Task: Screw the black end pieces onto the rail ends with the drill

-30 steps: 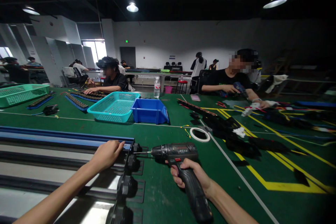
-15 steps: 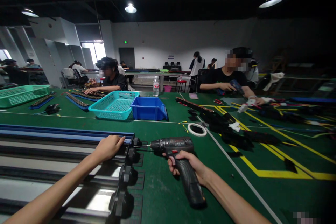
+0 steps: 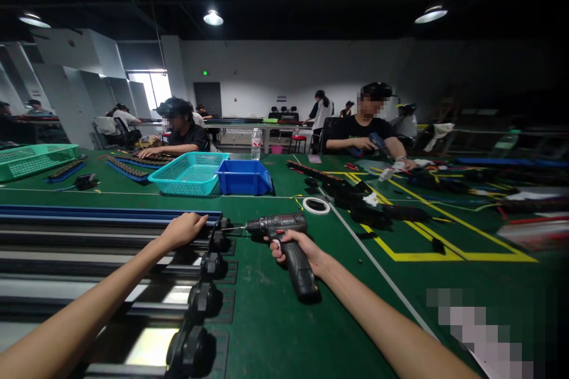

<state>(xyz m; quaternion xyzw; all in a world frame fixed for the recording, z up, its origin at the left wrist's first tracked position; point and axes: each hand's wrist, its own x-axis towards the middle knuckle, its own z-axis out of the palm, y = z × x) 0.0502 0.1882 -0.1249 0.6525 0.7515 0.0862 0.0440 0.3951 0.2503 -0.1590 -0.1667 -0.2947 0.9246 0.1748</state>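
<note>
My right hand (image 3: 296, 249) is wrapped round the grip of a black power drill (image 3: 284, 228). The drill's long thin bit points left, its tip at a black end fitting (image 3: 219, 237) of the nearest rail. My left hand (image 3: 184, 230) rests with bent fingers on the right end of the blue-edged rail (image 3: 111, 213), close to that fitting. Several long rails lie side by side at the left, with black round knobs (image 3: 202, 299) along their right ends.
Beyond the rails stand a turquoise basket (image 3: 191, 174), a blue bin (image 3: 245, 177) and a bottle (image 3: 256, 145). A white ring (image 3: 316, 206) lies past the drill, with dark strips and cables at the right. Two people sit across the green table (image 3: 275, 331).
The view has shifted, so most things appear a little further left and higher. Both hands keep their places at the rail end and on the drill. The person across at right has turned slightly.
</note>
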